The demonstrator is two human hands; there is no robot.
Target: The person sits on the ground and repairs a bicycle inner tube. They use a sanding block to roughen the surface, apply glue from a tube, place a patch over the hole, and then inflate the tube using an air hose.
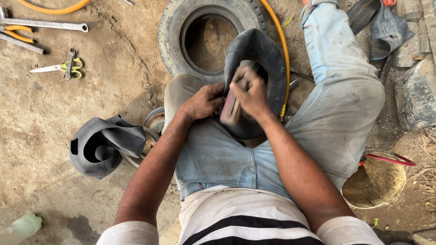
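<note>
On the far ground lies a tyre (206,34), and just near it a black tube (263,59) rests on the person's lap. Left hand (204,102) clamps the tube's left edge; right hand (250,93) is closed round a blurred block (230,109) against it.

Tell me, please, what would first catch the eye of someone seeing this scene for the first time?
At centre, the black inner tube lies over the person's knee, the left hand gripping its edge while the right hand presses a blurred, flat block-like tool against it. Just behind stands a worn tyre on the dirt ground, circled by an orange hose. To the left lies another folded inner tube.
</note>
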